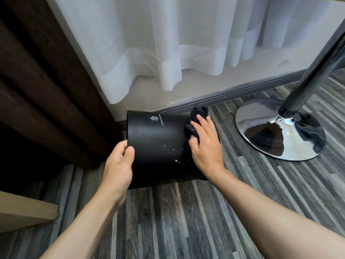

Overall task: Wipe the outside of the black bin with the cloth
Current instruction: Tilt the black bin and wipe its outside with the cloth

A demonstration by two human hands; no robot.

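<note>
The black bin lies tipped on its side on the floor, its open rim to the left and its base to the right. A small white logo and several white specks mark its side. My left hand grips the rim, thumb on the outer wall. My right hand presses a dark cloth against the bin's right end, near the base. Part of the cloth sticks out above my fingers; the rest is hidden under my palm.
A chrome table base with a dark pole stands on the grey wood-look floor to the right. White sheer curtains hang behind, a dark brown curtain at left. A beige furniture edge is at lower left.
</note>
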